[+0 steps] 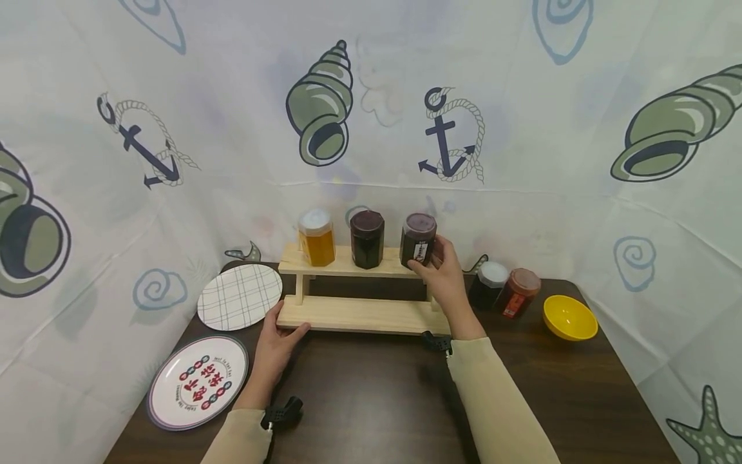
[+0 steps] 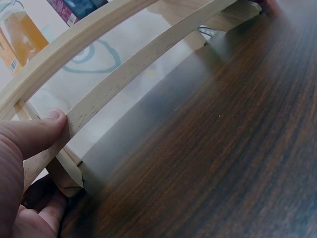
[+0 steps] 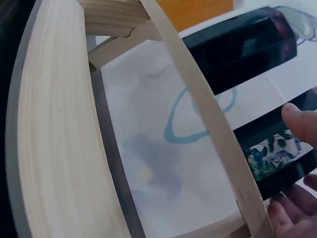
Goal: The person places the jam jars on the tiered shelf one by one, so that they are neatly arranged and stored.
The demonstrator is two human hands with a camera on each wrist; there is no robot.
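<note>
My right hand (image 1: 443, 277) grips a dark jar (image 1: 416, 241) with a purple-tinted lid at the right end of the upper shelf. In the right wrist view, the thumb and curled fingers lie on either side of this jar (image 3: 275, 163), close over the shelf edge. My left hand (image 1: 279, 341) holds the left end of the lower board of a two-tier wooden rack (image 1: 365, 314), thumb on the front edge and fingers below, as the left wrist view shows. Beside the gripped jar stand another dark jar (image 1: 367, 240) and an amber jar (image 1: 317, 238) with a whitish lid.
To the right of the rack are a dark jar with a white lid (image 1: 489, 283), a reddish jar (image 1: 518, 293) and a yellow bowl (image 1: 570, 318). A checked plate (image 1: 240, 298) and a plate with red lettering (image 1: 198, 383) lie at left. Patterned cloth (image 1: 382, 96) hangs behind the dark table (image 1: 371, 399).
</note>
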